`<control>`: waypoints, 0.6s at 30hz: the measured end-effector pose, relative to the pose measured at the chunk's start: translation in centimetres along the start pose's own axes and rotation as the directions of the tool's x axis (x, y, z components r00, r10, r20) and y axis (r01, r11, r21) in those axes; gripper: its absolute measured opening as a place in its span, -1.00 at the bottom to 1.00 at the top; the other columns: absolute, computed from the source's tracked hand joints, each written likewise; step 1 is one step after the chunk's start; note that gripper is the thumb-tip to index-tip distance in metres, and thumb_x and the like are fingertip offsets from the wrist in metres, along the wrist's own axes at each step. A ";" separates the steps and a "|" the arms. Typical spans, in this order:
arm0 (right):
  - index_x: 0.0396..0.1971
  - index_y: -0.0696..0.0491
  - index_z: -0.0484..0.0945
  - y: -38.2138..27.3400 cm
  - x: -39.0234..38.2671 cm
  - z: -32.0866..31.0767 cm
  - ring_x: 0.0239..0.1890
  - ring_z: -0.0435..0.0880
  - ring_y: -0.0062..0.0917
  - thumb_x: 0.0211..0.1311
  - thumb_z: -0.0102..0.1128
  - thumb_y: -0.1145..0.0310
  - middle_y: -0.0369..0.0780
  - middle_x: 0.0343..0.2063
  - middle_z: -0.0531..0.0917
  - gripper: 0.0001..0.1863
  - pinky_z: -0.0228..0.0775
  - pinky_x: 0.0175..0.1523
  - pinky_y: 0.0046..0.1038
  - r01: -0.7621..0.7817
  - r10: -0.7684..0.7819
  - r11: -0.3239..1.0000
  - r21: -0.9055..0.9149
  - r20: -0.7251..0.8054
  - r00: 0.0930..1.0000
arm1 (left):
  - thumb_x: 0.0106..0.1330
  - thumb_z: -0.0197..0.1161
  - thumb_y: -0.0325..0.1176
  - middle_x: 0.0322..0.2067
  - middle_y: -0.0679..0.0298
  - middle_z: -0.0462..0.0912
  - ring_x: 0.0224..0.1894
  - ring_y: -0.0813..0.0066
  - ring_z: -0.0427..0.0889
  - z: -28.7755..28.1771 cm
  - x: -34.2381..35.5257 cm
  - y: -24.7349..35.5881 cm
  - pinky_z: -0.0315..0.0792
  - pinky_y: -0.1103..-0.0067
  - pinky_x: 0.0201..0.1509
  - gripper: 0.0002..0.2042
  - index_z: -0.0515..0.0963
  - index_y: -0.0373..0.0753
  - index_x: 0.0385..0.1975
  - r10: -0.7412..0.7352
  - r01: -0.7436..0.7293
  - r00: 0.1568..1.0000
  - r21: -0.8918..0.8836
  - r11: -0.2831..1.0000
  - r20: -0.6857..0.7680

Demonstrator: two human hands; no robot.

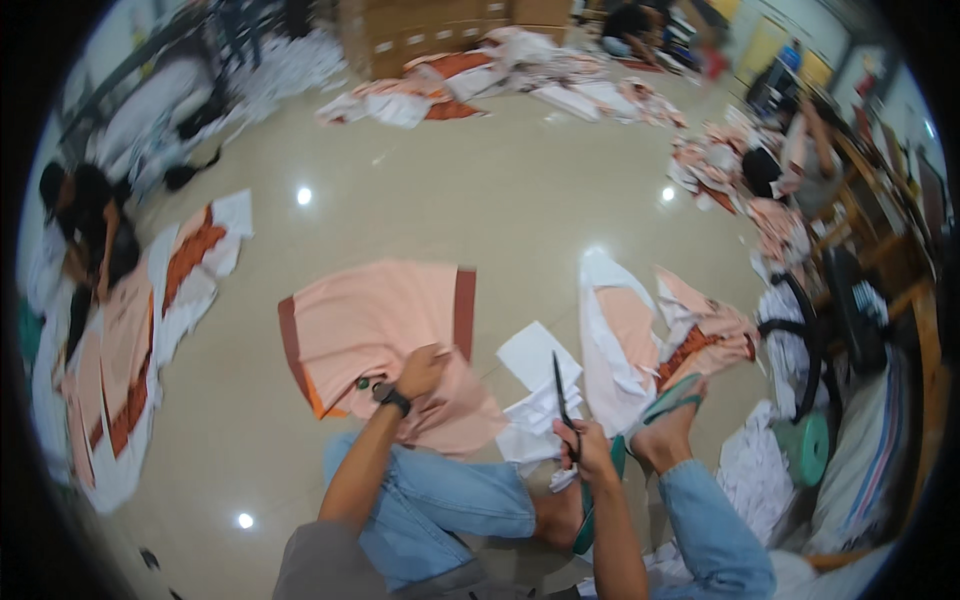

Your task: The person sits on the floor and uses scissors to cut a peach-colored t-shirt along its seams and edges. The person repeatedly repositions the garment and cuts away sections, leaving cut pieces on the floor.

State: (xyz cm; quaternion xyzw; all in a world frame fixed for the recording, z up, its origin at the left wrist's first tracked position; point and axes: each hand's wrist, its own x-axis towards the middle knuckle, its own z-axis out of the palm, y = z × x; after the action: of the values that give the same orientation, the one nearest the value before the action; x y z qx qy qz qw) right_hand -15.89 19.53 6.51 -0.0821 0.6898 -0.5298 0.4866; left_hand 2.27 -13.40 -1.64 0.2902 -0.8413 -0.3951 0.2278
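Note:
A peach cloth piece (pixel 375 310) with dark red bands at two edges lies on the floor before my knees. My left hand (pixel 422 370) is closed on this cloth, its fingertips partly hidden; a watch is on that wrist. The cloth's near part drapes in folds toward my left leg, and a bit of orange shows at its left corner. In my right hand (pixel 590 450) is a pair of black scissors (pixel 560 385), held upright with the blades pointing away from me. White paper or cloth pieces (pixel 540 360) lie just beyond the scissors.
White and peach pieces (pixel 615 330) lie right of the scissors, by my sandalled foot. A long row of cloth (pixel 130 350) runs along the left, beside a seated person. Heaps of cloth (pixel 500 75) and boxes stand far off. A chair (pixel 850 310) and sacks line the right.

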 end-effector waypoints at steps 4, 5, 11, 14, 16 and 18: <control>-0.30 0.23 0.63 1.3 0.0 -0.3 -0.78 0.50 -0.61 0.28 0.51 0.02 -0.31 -0.70 0.53 -0.50 0.30 -0.69 -0.51 -0.015 0.015 1.000 -0.003 -0.065 0.998 | 0.33 0.38 -0.02 0.01 -0.23 0.68 0.04 -0.19 0.69 -4.1 -2.7 -1.1 0.58 0.14 0.09 -0.45 0.59 -0.46 0.02 -0.209 0.235 0.968 0.210 0.949 -0.140; -0.35 0.24 0.63 2.4 0.5 -0.4 -0.76 0.54 -0.59 0.26 0.52 -0.01 -0.29 -0.68 0.56 -0.47 0.36 -0.67 -0.51 0.003 -0.003 1.000 -0.031 -0.001 1.000 | 0.31 0.38 -0.03 -0.01 -0.22 0.69 0.03 -0.17 0.70 -5.9 -3.7 -0.7 0.58 0.15 0.10 -0.46 0.60 -0.45 0.02 -0.238 0.273 0.959 0.278 0.921 -0.153; -0.61 0.28 0.59 2.6 0.4 -2.1 -0.74 0.67 -0.44 0.25 0.49 -0.03 -0.11 -0.72 0.65 -0.40 0.51 -0.62 -0.39 0.014 0.029 0.927 -0.374 0.110 0.993 | 0.18 0.42 -0.08 -0.12 -0.12 0.76 0.02 -0.06 0.74 -6.1 -4.5 2.1 0.62 0.23 0.15 -0.50 0.68 -0.38 -0.03 -0.568 0.189 0.789 0.787 0.587 0.234; -0.68 0.19 0.55 1.9 0.0 -3.9 -0.76 0.62 -0.51 0.24 0.52 -0.03 -0.21 -0.77 0.59 -0.41 0.43 -0.64 -0.46 0.075 -0.005 0.916 -0.394 0.175 0.985 | 0.17 0.38 -0.13 -0.18 -0.16 0.76 -0.04 0.02 0.78 -5.4 -1.5 3.7 0.67 0.26 0.05 -0.59 0.74 -0.40 -0.20 -0.665 -0.171 0.557 0.852 0.496 0.499; -0.67 0.18 0.55 0.4 -1.3 -3.6 -0.73 0.61 -0.51 0.22 0.53 -0.06 -0.23 -0.73 0.59 -0.40 0.42 -0.61 -0.43 0.086 0.035 0.910 -0.406 0.282 0.959 | 0.13 0.46 -0.14 -0.25 0.01 0.81 -0.21 0.19 0.83 -8.4 0.4 0.0 0.71 0.30 -0.19 -0.64 0.77 -0.30 -0.19 -0.715 -0.326 0.475 0.857 0.399 0.513; -0.67 0.19 0.56 0.3 -2.2 -5.9 -0.71 0.59 -0.52 0.22 0.53 -0.07 -0.24 -0.71 0.59 -0.39 0.41 -0.60 -0.42 0.096 0.062 0.896 -0.433 0.336 0.940 | 0.12 0.49 -0.09 -0.30 0.07 0.82 -0.29 0.25 0.83 -7.1 4.9 3.0 0.70 0.30 -0.31 -0.63 0.79 -0.27 -0.23 -0.813 -0.137 0.353 0.886 0.444 0.462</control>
State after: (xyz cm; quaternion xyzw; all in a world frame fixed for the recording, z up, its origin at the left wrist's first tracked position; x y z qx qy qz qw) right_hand -19.16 24.89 7.35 -0.2871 0.6966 -0.3409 0.5623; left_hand 2.14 -18.91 5.67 0.3106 -0.7987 -0.0824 -0.5088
